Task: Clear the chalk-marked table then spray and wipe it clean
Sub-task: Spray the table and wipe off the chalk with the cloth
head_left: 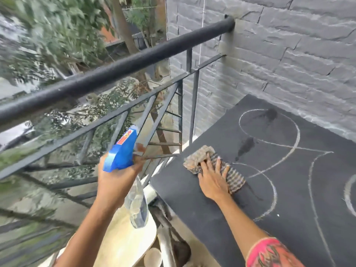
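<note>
My right hand [212, 180] pressed the cloth [236, 180] flat on the surface [192, 199], fingers [218, 163] straight; my left hand [117, 178] clutched the spray bottle [123, 151] off its edge — overlapping strokes across the chalk lines [297, 135] would clean best.

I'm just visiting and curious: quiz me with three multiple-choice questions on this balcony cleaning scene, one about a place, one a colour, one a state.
1. Where does the cloth lie?
A) on a chair
B) on the table, under the right hand
C) in a bucket

2. What colour is the head of the spray bottle?
A) green
B) yellow
C) blue

3. How do the chalk lines stand?
A) all wiped off
B) plainly visible
C) hidden under paper

Answers:
1 B, the right hand presses it flat on the dark top.
2 C, the left hand grips a blue trigger head.
3 B, white curves cross the top.
</note>
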The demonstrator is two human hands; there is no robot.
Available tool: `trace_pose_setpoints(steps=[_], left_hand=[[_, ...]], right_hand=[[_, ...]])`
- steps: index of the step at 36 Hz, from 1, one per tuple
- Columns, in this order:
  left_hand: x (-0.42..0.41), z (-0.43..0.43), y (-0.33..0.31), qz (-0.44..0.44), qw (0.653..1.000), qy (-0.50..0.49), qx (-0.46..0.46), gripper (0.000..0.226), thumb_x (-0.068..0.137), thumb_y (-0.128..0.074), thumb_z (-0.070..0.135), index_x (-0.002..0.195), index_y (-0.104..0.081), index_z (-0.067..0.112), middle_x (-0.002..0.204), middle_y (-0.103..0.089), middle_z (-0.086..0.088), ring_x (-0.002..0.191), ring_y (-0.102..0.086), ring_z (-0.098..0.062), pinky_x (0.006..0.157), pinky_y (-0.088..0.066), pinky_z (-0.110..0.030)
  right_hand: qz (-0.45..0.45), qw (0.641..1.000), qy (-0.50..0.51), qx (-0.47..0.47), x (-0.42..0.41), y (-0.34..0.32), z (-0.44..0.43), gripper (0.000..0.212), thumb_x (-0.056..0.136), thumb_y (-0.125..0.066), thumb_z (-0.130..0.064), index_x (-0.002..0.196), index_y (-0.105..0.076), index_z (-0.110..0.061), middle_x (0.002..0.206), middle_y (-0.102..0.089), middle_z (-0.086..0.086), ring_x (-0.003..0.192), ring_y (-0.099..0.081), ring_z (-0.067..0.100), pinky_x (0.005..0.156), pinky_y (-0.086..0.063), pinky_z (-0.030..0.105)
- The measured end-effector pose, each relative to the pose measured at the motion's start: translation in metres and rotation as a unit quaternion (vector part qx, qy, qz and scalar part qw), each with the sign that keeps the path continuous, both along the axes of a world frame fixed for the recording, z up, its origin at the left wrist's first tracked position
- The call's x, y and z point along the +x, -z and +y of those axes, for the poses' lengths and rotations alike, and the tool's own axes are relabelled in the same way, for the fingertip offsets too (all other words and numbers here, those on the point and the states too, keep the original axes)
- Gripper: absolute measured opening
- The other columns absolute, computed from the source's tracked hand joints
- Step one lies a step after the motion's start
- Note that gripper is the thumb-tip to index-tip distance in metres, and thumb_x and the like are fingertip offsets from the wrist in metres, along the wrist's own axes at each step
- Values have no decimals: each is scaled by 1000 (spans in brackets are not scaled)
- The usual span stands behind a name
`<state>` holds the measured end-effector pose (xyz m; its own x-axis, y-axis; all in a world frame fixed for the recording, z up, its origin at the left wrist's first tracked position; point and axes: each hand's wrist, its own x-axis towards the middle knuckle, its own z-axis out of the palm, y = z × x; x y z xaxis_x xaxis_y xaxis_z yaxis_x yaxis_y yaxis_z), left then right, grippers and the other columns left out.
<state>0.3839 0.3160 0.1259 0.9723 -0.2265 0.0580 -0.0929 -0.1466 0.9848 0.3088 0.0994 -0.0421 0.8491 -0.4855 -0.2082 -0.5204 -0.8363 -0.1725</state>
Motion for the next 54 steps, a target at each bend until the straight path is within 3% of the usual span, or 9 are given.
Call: trace_pose_setpoints(steps=[8,11,17,23,31,37,46,50,54], left_hand=[[-5,17,7,28,998,-50,24,56,72,-51,-23,70,-67,31,65,-67,21,60,-60,7,58,-47,-7],[-6,18,9,35,997,-58,38,58,73,-51,-20,68,-68,35,66,-68,22,62,-60,7,63,-48,-12],[-10,16,9,42,997,-61,19,52,73,-51,-21,74,-64,30,68,-69,22,63,-61,9,60,-47,-8],[-16,16,8,28,998,-60,5,37,56,-51,3,74,-67,31,80,-71,16,75,-67,0,67,-51,-17],[-17,10,8,8,998,-63,25,59,76,-51,-19,72,-69,37,78,-71,20,74,-65,4,69,-52,-14],[-13,-5,-4,1,1000,-29,10,48,71,-54,-18,80,-63,28,83,-71,14,80,-67,1,73,-53,-18],[-14,-63,-6,-23,999,21,-21,34,59,-54,5,81,-64,29,77,-70,18,71,-64,2,64,-50,-14],[-11,-84,9,-28,999,32,-6,26,60,-55,8,82,-63,19,83,-68,-3,75,-60,-14,70,-50,-33],[-18,-99,11,-56,996,62,11,34,61,-51,5,82,-62,30,82,-69,21,78,-66,1,71,-50,-14]], right_hand=[[22,956,-293,-27,12,1,87,50,98,-27,-43,147,-21,-33,157,15,-4,141,19,38,104,14,71],[19,937,-348,-28,-33,4,90,50,90,-29,-48,138,-36,-41,156,-20,-6,143,-13,35,104,2,72],[35,968,-243,-50,-96,7,23,61,82,-37,-48,142,-22,-44,153,-27,-10,145,-7,25,105,-5,63],[46,995,-85,-22,0,2,-6,52,97,-14,-48,146,1,-45,156,17,-11,143,16,33,101,8,74],[27,936,-350,-34,14,1,89,50,96,-17,-52,144,-3,-49,155,14,-12,140,19,38,93,21,75],[-13,954,-297,-42,-87,6,42,53,86,-36,-51,138,-25,-46,149,-33,-11,139,-28,32,101,-7,67],[47,999,6,17,-29,-1,-70,52,98,-19,-41,145,1,-48,155,20,-15,143,19,28,103,5,74],[57,995,-78,6,-7,-6,-39,52,98,-18,-43,146,2,-46,155,21,-12,142,20,34,101,8,75],[61,983,-174,-27,-43,-5,-24,60,85,-2,-52,145,-4,-49,152,21,-15,141,21,29,101,14,71]])
